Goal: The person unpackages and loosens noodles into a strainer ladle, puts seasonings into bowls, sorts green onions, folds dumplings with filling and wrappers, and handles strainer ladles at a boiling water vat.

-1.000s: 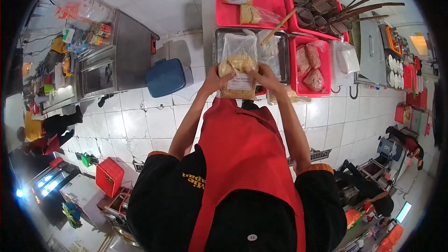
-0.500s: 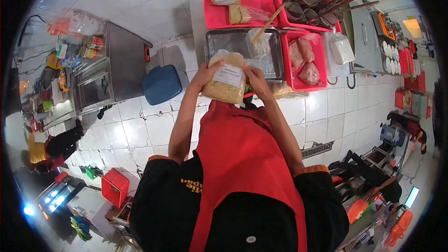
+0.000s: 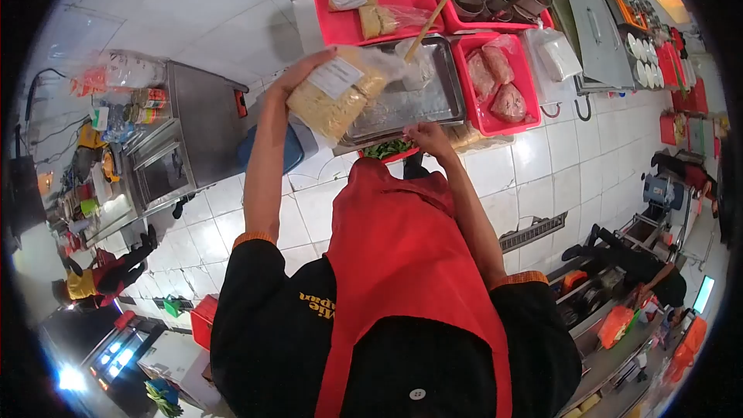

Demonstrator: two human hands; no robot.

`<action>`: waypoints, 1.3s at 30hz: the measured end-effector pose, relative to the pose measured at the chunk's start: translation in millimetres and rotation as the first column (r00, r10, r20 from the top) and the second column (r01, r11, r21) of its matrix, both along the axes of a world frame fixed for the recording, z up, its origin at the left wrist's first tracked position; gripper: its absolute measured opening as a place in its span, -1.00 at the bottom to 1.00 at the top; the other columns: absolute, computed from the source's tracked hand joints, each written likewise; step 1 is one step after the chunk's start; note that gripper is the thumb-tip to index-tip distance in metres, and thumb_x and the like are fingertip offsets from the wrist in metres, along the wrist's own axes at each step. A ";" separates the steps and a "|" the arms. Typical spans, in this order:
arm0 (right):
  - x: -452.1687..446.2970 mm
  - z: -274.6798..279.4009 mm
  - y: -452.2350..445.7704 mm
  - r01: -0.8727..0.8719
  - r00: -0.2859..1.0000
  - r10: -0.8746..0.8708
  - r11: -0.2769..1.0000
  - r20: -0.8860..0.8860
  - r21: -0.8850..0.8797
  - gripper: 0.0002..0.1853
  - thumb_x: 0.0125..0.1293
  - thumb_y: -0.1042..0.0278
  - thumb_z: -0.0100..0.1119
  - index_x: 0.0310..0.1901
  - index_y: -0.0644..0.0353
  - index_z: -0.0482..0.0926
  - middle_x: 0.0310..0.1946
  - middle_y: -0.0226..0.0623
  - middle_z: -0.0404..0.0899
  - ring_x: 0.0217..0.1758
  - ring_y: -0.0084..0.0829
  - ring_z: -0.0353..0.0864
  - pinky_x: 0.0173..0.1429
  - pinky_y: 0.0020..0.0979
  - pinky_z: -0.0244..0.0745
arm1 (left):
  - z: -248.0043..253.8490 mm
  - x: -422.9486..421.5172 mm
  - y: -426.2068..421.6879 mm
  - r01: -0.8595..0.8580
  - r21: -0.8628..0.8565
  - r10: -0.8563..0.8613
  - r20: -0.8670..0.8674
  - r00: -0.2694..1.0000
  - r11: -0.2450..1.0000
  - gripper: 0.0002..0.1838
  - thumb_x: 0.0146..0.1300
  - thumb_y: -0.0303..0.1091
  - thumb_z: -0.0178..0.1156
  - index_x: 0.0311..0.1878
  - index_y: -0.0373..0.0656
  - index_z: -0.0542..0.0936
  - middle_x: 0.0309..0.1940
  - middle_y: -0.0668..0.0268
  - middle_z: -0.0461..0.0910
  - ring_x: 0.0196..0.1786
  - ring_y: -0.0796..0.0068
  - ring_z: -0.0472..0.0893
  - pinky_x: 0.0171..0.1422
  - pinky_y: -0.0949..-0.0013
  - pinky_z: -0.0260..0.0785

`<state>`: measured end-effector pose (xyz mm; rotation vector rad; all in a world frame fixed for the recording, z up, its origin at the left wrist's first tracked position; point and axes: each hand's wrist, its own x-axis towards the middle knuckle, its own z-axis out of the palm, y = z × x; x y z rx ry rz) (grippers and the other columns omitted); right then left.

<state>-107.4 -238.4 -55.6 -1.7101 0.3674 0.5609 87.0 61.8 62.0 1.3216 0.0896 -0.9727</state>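
My left hand [image 3: 303, 71] grips the top edge of a clear plastic bag of yellowish food [image 3: 331, 107] with a white printed label. The bag hangs tilted over the left end of a metal tray [image 3: 433, 112]. In that tray stands a translucent container [image 3: 418, 71] with a wooden handle [image 3: 428, 27] leaning out of it. Close to the tray's front edge is my right hand [image 3: 430, 142], apart from the bag. Its fingers are curled with the tips together; whether they hold anything small is unclear. Below them, green leaves [image 3: 387, 149] show in a red container.
A red tray with bagged food [image 3: 371, 22] lies behind the metal tray. On the right are a red bin of bagged pinkish meat [image 3: 508, 102] and a white package [image 3: 559, 58]. Metal strainers [image 3: 469, 4] fill a back bin. A blue lid [image 3: 292, 151] is at left. Other people work farther off.
My right hand has let go of the bag and moved down and slightly right. My left hand has carried the bag up and left, tilting it. The whole view has shifted slightly.
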 end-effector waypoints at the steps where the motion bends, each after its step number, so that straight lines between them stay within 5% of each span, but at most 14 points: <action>1: -0.7 -7.9 -2.3 -0.052 0.997 0.056 0.996 0.049 -0.069 -0.74 0.42 0.21 0.17 -0.17 0.26 0.68 -0.39 -0.36 0.71 -0.40 -0.61 0.60 -0.29 -0.51 0.49 | 13.0 3.6 -3.5 0.008 0.000 -0.008 -0.001 1.000 1.000 -0.42 0.34 0.13 0.23 0.19 -0.16 0.56 -0.05 0.32 0.66 -0.10 0.52 0.66 -0.01 0.39 0.53; 10: 25.1 -18.8 22.2 -0.056 0.966 0.076 0.994 0.245 -0.090 -0.78 0.28 0.28 0.23 -0.28 0.29 0.70 -0.50 -0.28 0.70 -0.36 -0.50 0.67 -0.21 -0.37 0.53 | -0.4 87.4 -15.6 -0.361 -0.159 0.391 0.245 0.887 0.919 -0.38 0.37 0.08 0.21 0.26 -0.24 0.48 0.01 0.25 0.63 -0.01 0.44 0.64 0.09 0.37 0.50; 12: 32.8 -4.1 31.1 -0.067 0.963 0.099 0.989 0.252 -0.132 -0.80 0.27 0.32 0.22 -0.28 0.29 0.69 -0.49 -0.26 0.70 -0.36 -0.50 0.67 -0.20 -0.37 0.53 | -12.2 105.4 -30.2 -0.603 -0.197 0.609 0.498 0.617 0.773 -0.40 0.37 -0.02 0.27 0.26 -0.29 0.42 -0.01 0.21 0.63 0.00 0.41 0.63 0.09 0.37 0.47; 13: 32.5 -3.3 33.5 -0.071 0.963 0.112 0.983 0.245 -0.171 -0.83 0.26 0.36 0.21 -0.27 0.29 0.69 -0.47 -0.24 0.70 -0.35 -0.50 0.67 -0.20 -0.38 0.54 | -10.7 111.1 -35.7 -0.608 -0.206 0.615 0.505 0.606 0.767 -0.40 0.37 -0.02 0.27 0.26 -0.29 0.42 -0.01 0.21 0.63 0.00 0.41 0.63 0.09 0.37 0.47; 15: 27.8 -5.5 37.6 -0.079 0.958 0.115 0.987 0.262 -0.142 -0.85 0.25 0.41 0.18 -0.27 0.28 0.69 -0.46 -0.23 0.70 -0.35 -0.49 0.68 -0.19 -0.37 0.54 | -11.0 119.1 -48.2 -0.654 -0.102 0.388 0.868 0.310 0.750 -0.44 0.33 -0.16 0.34 0.21 -0.31 0.38 -0.03 0.18 0.64 0.01 0.39 0.62 0.09 0.37 0.46; 17: 17.9 -7.3 37.1 -0.122 0.959 0.139 0.989 0.248 -0.082 -0.85 0.25 0.46 0.13 -0.28 0.27 0.69 -0.44 -0.23 0.71 -0.34 -0.49 0.67 -0.18 -0.38 0.54 | -22.7 139.3 -65.5 -0.623 -0.221 0.480 0.830 0.283 0.750 -0.48 0.27 -0.24 0.40 0.11 -0.29 0.38 -0.08 0.14 0.65 -0.01 0.34 0.63 0.07 0.35 0.47; 19: -1.6 -40.9 34.1 -0.115 0.958 0.131 0.990 0.256 -0.076 -0.86 0.25 0.46 0.14 -0.28 0.25 0.69 -0.43 -0.28 0.70 -0.35 -0.49 0.66 -0.20 -0.39 0.55 | -18.5 145.1 -88.2 -0.617 -0.202 0.343 0.932 0.118 0.761 -0.44 0.23 -0.22 0.43 0.14 -0.26 0.37 -0.11 0.08 0.64 -0.03 0.27 0.64 0.05 0.30 0.49; 21: -22.9 -37.9 30.5 -0.124 0.917 0.175 0.979 0.359 -0.161 -0.84 0.34 0.35 0.18 -0.23 0.25 0.67 -0.41 -0.42 0.67 -0.36 -0.60 0.56 -0.21 -0.46 0.48 | -21.8 159.6 -103.0 -0.640 -0.140 0.278 0.953 0.119 0.755 -0.38 0.19 -0.18 0.45 0.16 -0.23 0.34 -0.11 -0.01 0.62 -0.05 0.13 0.66 0.03 0.20 0.50; 25: -55.7 -31.6 20.8 -0.103 0.992 0.107 0.992 0.065 -0.070 -0.82 0.36 0.31 0.19 -0.21 0.26 0.66 -0.41 -0.37 0.68 -0.33 -0.58 0.61 -0.17 -0.42 0.54 | -59.2 202.1 -153.5 -0.596 -0.135 0.224 0.972 0.076 0.791 -0.33 0.19 -0.12 0.44 0.20 -0.22 0.31 -0.07 -0.08 0.62 0.02 -0.06 0.64 0.07 0.05 0.48; 31: -78.3 -47.0 7.9 -0.110 0.983 0.140 0.968 0.118 -0.227 -0.83 0.34 0.37 0.20 -0.17 0.27 0.67 -0.40 -0.37 0.68 -0.33 -0.60 0.62 -0.19 -0.46 0.55 | -92.4 238.6 -220.6 -0.486 -0.145 0.308 0.911 0.275 0.862 -0.28 0.14 -0.12 0.44 0.24 -0.21 0.30 -0.02 -0.07 0.58 0.05 -0.12 0.59 0.12 -0.03 0.44; 33: -75.5 -51.7 7.5 -0.034 0.998 0.036 0.999 0.053 -0.023 -0.85 0.35 0.38 0.17 -0.24 0.28 0.64 -0.43 -0.42 0.63 -0.36 -0.63 0.58 -0.24 -0.48 0.51 | -132.4 266.4 -226.2 -0.517 0.061 0.042 0.982 0.185 0.854 -0.27 0.07 -0.21 0.43 0.25 -0.21 0.30 0.05 -0.09 0.51 0.13 -0.12 0.53 0.23 -0.09 0.36; 35: -70.3 -59.8 8.9 -0.065 0.989 0.085 0.985 0.119 -0.158 -0.87 0.37 0.38 0.15 -0.26 0.22 0.64 -0.48 -0.42 0.61 -0.40 -0.62 0.56 -0.29 -0.49 0.48 | -122.6 258.1 -214.4 -0.645 0.123 -0.064 0.991 0.115 0.754 -0.27 0.03 -0.30 0.38 0.26 -0.20 0.29 0.11 -0.06 0.46 0.17 -0.13 0.48 0.26 -0.13 0.30; 38: -38.6 -22.5 23.0 0.019 0.976 0.005 0.994 0.216 -0.108 -0.85 0.37 0.36 0.20 -0.23 0.27 0.63 -0.51 -0.35 0.62 -0.43 -0.58 0.58 -0.30 -0.43 0.48 | -94.0 190.0 -165.6 -0.737 0.203 -0.107 0.979 0.176 0.644 -0.38 0.04 -0.35 0.35 0.19 -0.22 0.36 0.08 -0.06 0.49 0.15 -0.13 0.49 0.23 -0.10 0.33; 39: -29.6 -20.7 23.4 -0.034 0.969 0.067 0.990 0.239 -0.138 -0.85 0.37 0.37 0.21 -0.17 0.27 0.63 -0.45 -0.35 0.64 -0.35 -0.59 0.60 -0.23 -0.46 0.51 | -105.3 170.9 -144.5 -0.735 0.068 -0.020 0.997 0.074 0.675 -0.45 0.05 -0.38 0.33 0.14 -0.22 0.41 0.03 -0.02 0.52 0.12 -0.11 0.51 0.22 -0.08 0.34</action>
